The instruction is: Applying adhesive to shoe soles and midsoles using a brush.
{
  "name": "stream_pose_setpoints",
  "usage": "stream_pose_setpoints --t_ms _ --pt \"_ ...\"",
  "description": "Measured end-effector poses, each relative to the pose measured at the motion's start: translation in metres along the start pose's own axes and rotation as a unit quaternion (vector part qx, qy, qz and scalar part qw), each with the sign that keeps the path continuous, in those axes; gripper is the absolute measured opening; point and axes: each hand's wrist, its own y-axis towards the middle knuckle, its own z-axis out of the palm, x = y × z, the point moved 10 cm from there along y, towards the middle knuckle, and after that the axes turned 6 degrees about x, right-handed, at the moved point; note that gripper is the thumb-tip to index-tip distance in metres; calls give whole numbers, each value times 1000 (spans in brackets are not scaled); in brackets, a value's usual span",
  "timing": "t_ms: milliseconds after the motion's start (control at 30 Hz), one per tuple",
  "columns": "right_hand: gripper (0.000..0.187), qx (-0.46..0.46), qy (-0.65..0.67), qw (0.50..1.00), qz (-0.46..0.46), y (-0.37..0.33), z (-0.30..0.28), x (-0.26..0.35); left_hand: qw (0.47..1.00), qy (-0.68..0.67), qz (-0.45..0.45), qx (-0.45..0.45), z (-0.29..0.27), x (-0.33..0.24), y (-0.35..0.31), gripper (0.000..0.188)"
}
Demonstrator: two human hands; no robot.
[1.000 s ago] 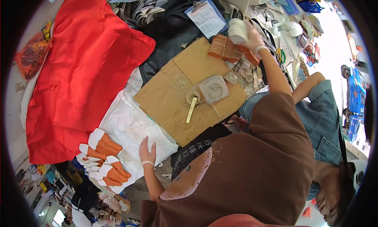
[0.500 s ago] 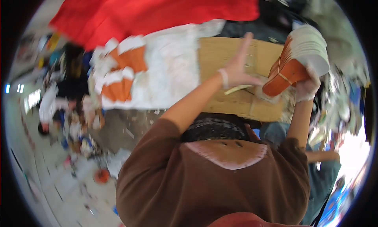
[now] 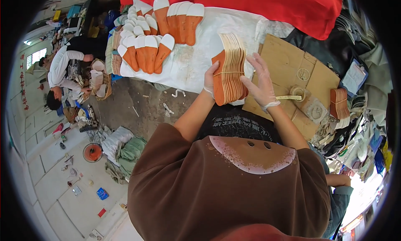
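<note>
A bundle of insoles (image 3: 230, 72), brown with white ends and a thin rubber band around it, stands on edge in front of me. My left hand (image 3: 211, 78), in a thin clear glove, grips its left side. On the other side, my right hand (image 3: 262, 81), gloved the same way, has its fingers spread. The right thumb lies close against the bundle; whether it touches I cannot tell. Several brown-and-white insoles (image 3: 149, 53) lie fanned out in rows on the white cloth (image 3: 186, 59) to the left.
Flattened cardboard (image 3: 275, 53) on the right carries a brush (image 3: 290, 97) and a loose rubber band (image 3: 303, 74). Beyond it sit another banded insole bundle (image 3: 339, 103) and a clipboard (image 3: 354, 77). Red cloth (image 3: 267, 7) covers the far side. A person (image 3: 67, 74) works at far left by a basket (image 3: 108, 88).
The insole bundle has passed from my right hand at the right to my left hand in the middle. The right hand has opened. The view has turned.
</note>
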Motion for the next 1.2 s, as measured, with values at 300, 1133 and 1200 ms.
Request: stream_pose_setpoints --t_ms 300,1133,1200 --pt "55 25 -100 984 -148 23 121 63 999 6 39 23 -19 -83 -42 52" --pt "25 90 306 939 127 30 203 -16 991 92 -85 -42 -98 -115 -63 42" --pt "24 60 300 948 89 30 193 -10 991 97 -73 -64 -98 -114 -61 44"
